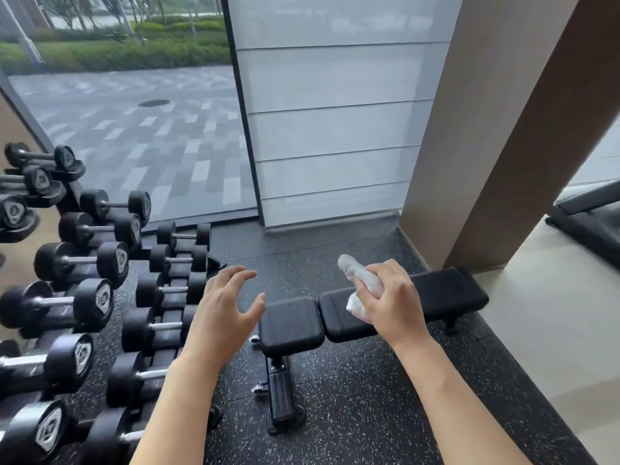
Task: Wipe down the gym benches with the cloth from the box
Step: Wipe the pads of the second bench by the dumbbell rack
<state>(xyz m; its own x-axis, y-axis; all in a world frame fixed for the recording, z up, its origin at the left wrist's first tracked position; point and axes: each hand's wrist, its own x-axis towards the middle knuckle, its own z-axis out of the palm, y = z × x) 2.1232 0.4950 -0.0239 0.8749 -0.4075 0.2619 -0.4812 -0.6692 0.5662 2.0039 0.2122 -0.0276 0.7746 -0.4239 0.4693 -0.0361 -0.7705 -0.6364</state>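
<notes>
A black padded gym bench point(446, 293) stands across the speckled floor in front of me, with a short seat pad point(290, 325) on its left end. My right hand point(391, 297) grips a rolled white cloth point(354, 273) above the long pad; one end of the cloth sticks up past my fingers and the other bulges out below. My left hand point(224, 307) hovers over the floor just left of the seat pad, its fingers spread and slightly bent, holding nothing. No box is in view.
A rack of black dumbbells point(84, 260) fills the left side, close to my left arm. A brown pillar point(496, 135) rises behind the bench's right end. A glass wall with a blind point(335, 129) stands behind. Black equipment point(590, 216) sits at the far right.
</notes>
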